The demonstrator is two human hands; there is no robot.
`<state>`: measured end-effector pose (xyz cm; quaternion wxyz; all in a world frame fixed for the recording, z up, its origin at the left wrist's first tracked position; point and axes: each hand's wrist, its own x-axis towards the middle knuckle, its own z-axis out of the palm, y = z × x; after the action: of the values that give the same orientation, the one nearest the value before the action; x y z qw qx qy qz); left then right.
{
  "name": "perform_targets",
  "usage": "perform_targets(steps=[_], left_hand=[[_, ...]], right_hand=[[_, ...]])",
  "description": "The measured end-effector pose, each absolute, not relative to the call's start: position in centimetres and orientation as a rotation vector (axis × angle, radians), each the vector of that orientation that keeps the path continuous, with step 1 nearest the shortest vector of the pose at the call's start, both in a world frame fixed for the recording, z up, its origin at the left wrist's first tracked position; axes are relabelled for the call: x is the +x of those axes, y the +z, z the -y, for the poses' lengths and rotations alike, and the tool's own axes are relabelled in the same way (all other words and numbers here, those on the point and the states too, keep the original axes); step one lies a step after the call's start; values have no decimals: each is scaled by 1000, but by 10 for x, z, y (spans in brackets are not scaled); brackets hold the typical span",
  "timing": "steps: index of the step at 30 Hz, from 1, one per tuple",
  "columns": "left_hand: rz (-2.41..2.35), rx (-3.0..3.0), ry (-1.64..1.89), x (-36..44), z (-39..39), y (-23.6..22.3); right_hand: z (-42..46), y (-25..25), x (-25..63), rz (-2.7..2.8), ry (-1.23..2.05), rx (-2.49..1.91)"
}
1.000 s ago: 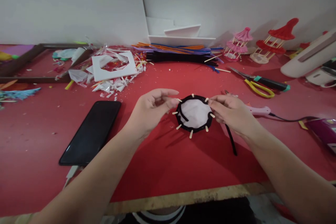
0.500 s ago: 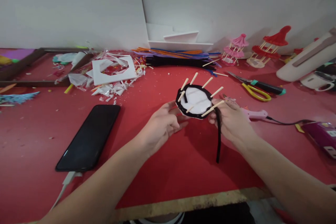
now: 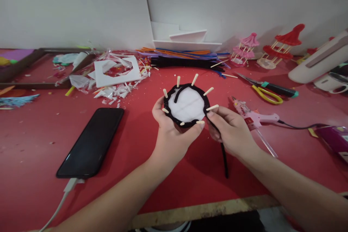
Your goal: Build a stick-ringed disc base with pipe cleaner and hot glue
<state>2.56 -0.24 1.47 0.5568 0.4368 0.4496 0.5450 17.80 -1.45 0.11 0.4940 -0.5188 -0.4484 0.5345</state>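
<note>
A round white foam base [image 3: 187,105] is held up over the table between both hands. Black pipe cleaner [image 3: 224,157] runs around its rim, with one short end curling over the white face and a long tail hanging at the right. Several short wooden sticks [image 3: 195,79] stand up from the rim. My left hand [image 3: 172,130] grips the base from the left and below, thumb on the front rim by a stick. With thumb and fingers closed, my right hand [image 3: 231,127] pinches the pipe cleaner at the right edge of the base; the fingertips beneath are partly hidden.
A pink glue gun [image 3: 257,119] lies right of my right hand, with pliers [image 3: 268,94] behind it. At left lies a phone [image 3: 91,143] on a cable. Foam scraps [image 3: 116,76], a pipe cleaner bundle [image 3: 185,61] and small carousel-like models [image 3: 282,45] stand at the back.
The base has come left and tilted to face me more, turning somewhat. My left hand's thumb has moved onto its front rim. My right hand has shifted, uncovering the glue gun.
</note>
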Motion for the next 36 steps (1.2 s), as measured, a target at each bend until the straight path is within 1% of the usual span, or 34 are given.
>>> perform_targets(steps=[8, 10, 16, 20, 23, 29, 36], left_hand=[[-914, 965, 1343, 27, -1, 7], [-895, 926, 1345, 26, -2, 6], [-917, 862, 1319, 24, -4, 8], [-997, 815, 1276, 23, -3, 10], [-995, 797, 1255, 23, -3, 10], [-938, 791, 1217, 23, -3, 10], [-945, 812, 1237, 25, -1, 10]], right_hand=[[20, 8, 174, 1197, 1307, -1269], [22, 9, 173, 1260, 1185, -1304], [23, 6, 179, 1570, 590, -1339], [21, 10, 183, 1719, 355, -1289], [21, 12, 184, 1752, 332, -1265], [21, 7, 185, 1735, 425, -1238], [23, 12, 181, 1763, 307, -1229]])
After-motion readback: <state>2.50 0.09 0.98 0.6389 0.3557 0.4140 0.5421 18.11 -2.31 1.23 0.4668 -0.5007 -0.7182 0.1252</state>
